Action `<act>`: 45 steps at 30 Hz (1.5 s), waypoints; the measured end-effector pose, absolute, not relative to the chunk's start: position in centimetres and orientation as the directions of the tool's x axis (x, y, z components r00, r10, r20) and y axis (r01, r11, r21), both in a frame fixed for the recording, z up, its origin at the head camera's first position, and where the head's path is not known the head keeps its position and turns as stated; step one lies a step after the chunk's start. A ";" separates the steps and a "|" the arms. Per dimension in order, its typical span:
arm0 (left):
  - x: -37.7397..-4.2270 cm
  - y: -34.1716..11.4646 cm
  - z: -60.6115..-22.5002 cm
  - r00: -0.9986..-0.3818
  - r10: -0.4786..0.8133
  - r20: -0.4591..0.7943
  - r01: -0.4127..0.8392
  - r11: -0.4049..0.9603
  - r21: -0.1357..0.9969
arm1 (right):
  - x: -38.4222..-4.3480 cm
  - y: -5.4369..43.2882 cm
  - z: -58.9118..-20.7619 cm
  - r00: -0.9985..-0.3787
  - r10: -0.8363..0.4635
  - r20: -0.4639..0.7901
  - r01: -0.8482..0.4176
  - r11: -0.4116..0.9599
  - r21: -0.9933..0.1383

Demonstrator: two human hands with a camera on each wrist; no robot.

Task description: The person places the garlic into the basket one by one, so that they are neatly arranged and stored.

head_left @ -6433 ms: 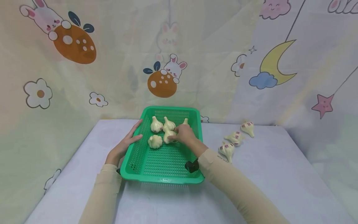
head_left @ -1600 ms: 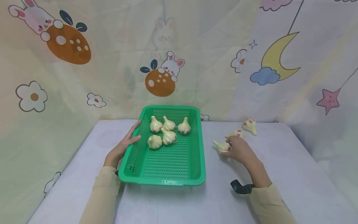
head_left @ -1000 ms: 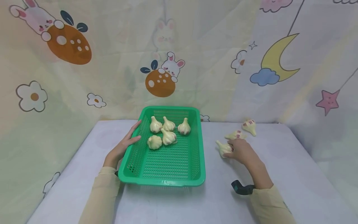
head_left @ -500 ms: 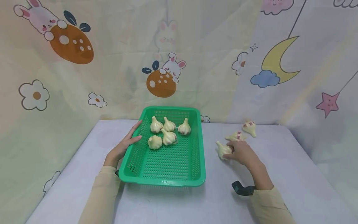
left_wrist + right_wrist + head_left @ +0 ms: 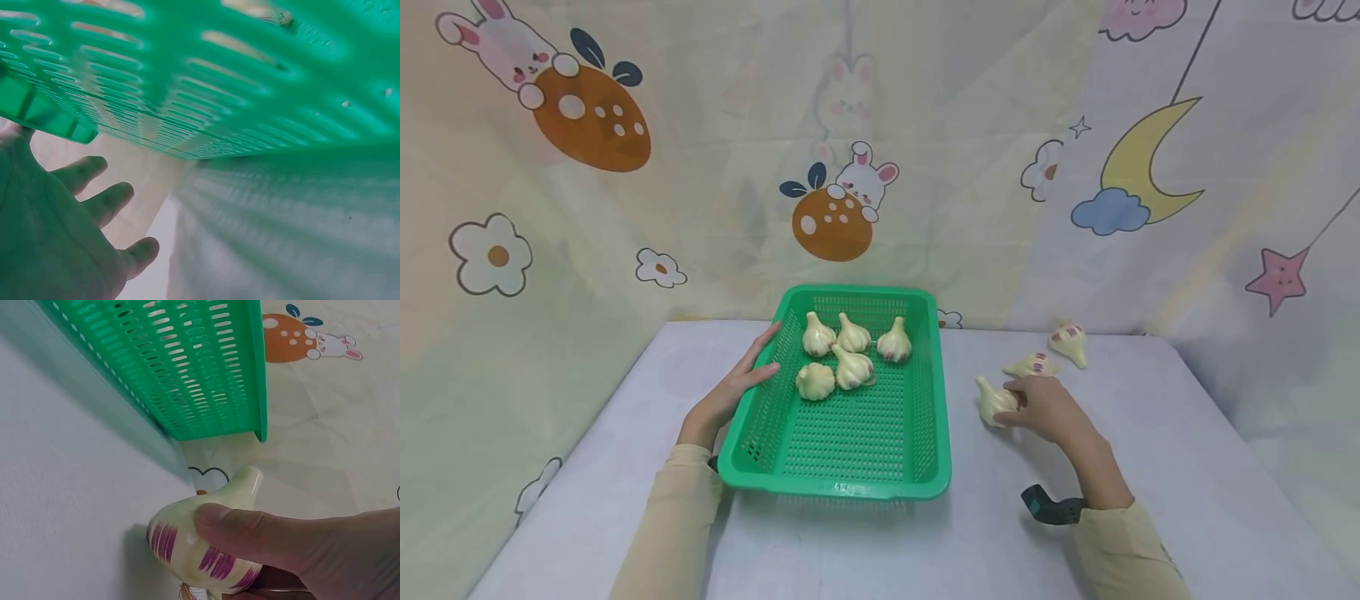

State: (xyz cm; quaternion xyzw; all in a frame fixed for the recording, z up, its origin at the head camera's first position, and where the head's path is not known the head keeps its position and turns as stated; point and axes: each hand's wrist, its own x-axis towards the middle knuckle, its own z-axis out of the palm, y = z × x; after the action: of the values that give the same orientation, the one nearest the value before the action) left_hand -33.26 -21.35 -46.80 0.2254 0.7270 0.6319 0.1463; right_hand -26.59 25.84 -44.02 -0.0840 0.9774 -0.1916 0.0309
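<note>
Head view shows us the right arm (image 5: 1108, 492) slanting inward from the worktop's (image 5: 985, 542) near edge, its hand (image 5: 1048, 408) clamped on a garlic bulb (image 5: 992, 407) just right of the green basket (image 5: 842, 485); two loose bulbs (image 5: 1069, 342) lie toward the far edge. We find the left hand (image 5: 730, 396) against the basket's left rim, fingers apart; five bulbs (image 5: 852, 367) sit inside.

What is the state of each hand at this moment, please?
Left hand: open, fingers extended at the side of the green basket.
Right hand: closed, holding one garlic bulb between thumb and fingers.
</note>
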 end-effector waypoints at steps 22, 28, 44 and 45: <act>-33.1 -21.3 -46.7 -0.857 0.511 0.070 0.131 0.085 0.988 | -25.9 24.8 -42.7 -0.984 -0.176 0.036 -0.173 0.880 -0.441; -33.2 -21.3 -46.9 -0.862 0.502 0.068 0.137 0.102 0.985 | -25.7 24.5 -42.5 -0.982 -0.180 0.060 -0.188 0.877 -0.441; -33.4 -21.2 -47.0 -0.869 0.490 0.061 0.135 0.118 0.984 | -24.1 23.3 -40.2 -0.978 -0.157 0.140 -0.206 0.844 -0.496; -33.4 -21.2 -47.0 -0.870 0.490 0.057 0.131 0.117 0.985 | -24.0 23.2 -40.0 -0.977 -0.157 0.144 -0.209 0.839 -0.502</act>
State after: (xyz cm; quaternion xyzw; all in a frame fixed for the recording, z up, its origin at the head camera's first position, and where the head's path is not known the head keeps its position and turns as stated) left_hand -33.39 -21.24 -47.04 0.2115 0.7335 0.6300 0.1426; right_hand -24.04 23.21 -39.99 -0.0953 0.9577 -0.2670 -0.0488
